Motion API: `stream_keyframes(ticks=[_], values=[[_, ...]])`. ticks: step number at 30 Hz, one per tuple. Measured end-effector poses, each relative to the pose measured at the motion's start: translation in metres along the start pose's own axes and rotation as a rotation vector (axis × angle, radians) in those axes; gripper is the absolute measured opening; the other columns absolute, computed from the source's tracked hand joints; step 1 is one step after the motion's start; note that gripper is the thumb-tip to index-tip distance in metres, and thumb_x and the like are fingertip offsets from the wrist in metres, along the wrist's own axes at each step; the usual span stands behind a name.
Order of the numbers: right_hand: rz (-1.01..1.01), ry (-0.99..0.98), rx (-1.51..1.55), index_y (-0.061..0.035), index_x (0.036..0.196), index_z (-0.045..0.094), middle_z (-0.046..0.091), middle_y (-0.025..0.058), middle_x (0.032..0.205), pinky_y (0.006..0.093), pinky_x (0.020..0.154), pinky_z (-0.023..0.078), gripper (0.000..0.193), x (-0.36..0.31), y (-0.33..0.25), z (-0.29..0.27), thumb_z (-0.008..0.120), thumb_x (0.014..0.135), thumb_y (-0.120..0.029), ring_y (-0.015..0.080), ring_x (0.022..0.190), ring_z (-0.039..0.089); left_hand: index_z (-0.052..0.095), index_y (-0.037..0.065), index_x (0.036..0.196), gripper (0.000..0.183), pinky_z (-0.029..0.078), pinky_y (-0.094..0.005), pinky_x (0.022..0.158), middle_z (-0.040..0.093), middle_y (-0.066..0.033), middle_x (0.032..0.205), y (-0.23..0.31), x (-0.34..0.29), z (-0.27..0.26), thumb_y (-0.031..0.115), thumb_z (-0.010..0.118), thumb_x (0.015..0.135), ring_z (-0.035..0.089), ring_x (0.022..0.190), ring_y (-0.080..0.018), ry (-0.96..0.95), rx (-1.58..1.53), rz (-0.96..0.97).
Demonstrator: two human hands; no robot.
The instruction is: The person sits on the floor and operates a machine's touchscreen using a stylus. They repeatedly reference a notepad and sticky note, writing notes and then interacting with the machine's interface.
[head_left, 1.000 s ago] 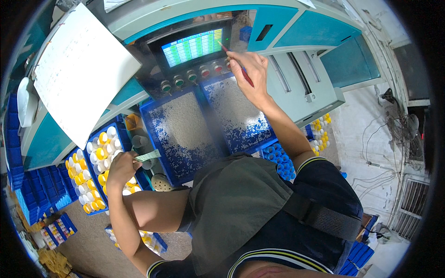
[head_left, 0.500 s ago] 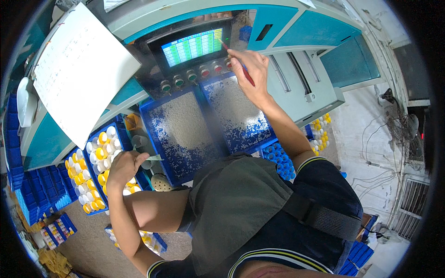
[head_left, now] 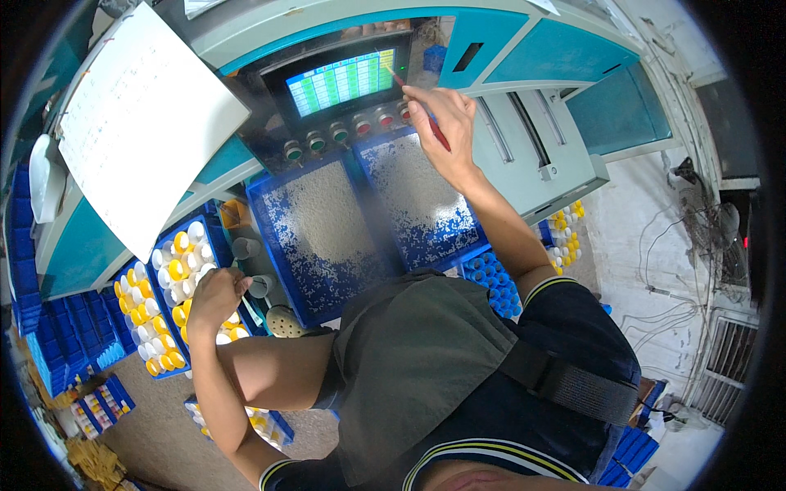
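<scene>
The right hand holds a red pen in closed fingers, its tip touching the right edge of the lit screen on the teal machine, just above a row of 5 round buttons. The left hand is curled into a loose fist at the near edge of a blue tray of yellow and white caps; whether it holds anything I cannot tell. Judging by the pen on the screen, the work looks to be at the stage of setting or checking values, while the 2 blue trays of small pale grains lie full and untouched by either hand, so handling them seems left to do. Room is tight: the 2 trays sit edge to edge under the panel, a white sheet of paper hangs left of the screen, and stacks of blue trays crowd the floor to the left. The freest space lies to the right, beside the grey side panel.
</scene>
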State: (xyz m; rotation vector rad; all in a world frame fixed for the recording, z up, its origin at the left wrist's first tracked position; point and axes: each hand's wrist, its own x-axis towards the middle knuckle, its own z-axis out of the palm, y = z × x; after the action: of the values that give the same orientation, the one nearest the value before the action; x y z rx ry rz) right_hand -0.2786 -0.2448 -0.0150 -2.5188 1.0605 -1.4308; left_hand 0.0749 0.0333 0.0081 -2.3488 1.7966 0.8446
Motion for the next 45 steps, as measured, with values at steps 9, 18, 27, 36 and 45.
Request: stream_keyframes(ticks=[9,18,27,36,45], values=[[0.015,-0.021,0.007,-0.0086,0.118,0.079,0.079,0.0024,0.100,0.0380,0.097,0.036,0.021,-0.002,-0.001,-0.002,0.069,0.102,-0.018,0.0194,0.102,0.068,0.081,-0.002,0.101,0.029,0.056,-0.0500,0.088,0.077,-0.0256,0.093,0.004,-0.001,-0.002,0.025,0.070,0.102,0.074,0.092,-0.0442,0.005,-0.007,-0.016],[0.013,0.001,0.040,-0.0095,0.118,0.079,0.078,0.0047,0.099,0.0402,0.095,0.036,0.023,-0.003,0.001,0.001,0.076,0.095,-0.013,0.0205,0.099,0.068,0.079,-0.003,0.100,0.027,0.055,-0.0504,0.089,0.076,-0.0263,0.095,0.002,0.001,-0.003,0.022,0.071,0.101,0.073,0.095,-0.0437,-0.029,0.001,-0.021],[0.016,-0.020,0.021,-0.0078,0.119,0.078,0.080,0.0013,0.103,0.0382,0.097,0.037,0.022,-0.003,-0.001,0.000,0.071,0.101,-0.016,0.0195,0.103,0.068,0.078,-0.003,0.114,0.028,0.054,-0.0501,0.100,0.077,-0.0261,0.111,-0.007,0.001,0.002,0.019,0.076,0.097,0.071,0.111,-0.0429,-0.007,0.032,0.007],[0.010,0.010,0.043,-0.0090,0.117,0.079,0.078,0.0040,0.102,0.0395,0.095,0.036,0.021,-0.002,-0.001,0.002,0.075,0.098,-0.015,0.0198,0.099,0.067,0.076,0.000,0.126,0.036,0.051,-0.0476,0.107,0.076,-0.0231,0.122,-0.011,0.002,0.004,0.017,0.079,0.094,0.069,0.119,-0.0404,-0.038,0.053,-0.001],[0.008,0.011,0.025,-0.0097,0.117,0.079,0.078,0.0034,0.101,0.0398,0.094,0.036,0.021,0.001,-0.001,0.004,0.075,0.097,-0.015,0.0200,0.098,0.068,0.075,0.000,0.128,0.040,0.052,-0.0471,0.107,0.077,-0.0225,0.122,-0.009,0.002,0.002,0.017,0.082,0.092,0.069,0.118,-0.0397,-0.058,0.054,-0.021]])
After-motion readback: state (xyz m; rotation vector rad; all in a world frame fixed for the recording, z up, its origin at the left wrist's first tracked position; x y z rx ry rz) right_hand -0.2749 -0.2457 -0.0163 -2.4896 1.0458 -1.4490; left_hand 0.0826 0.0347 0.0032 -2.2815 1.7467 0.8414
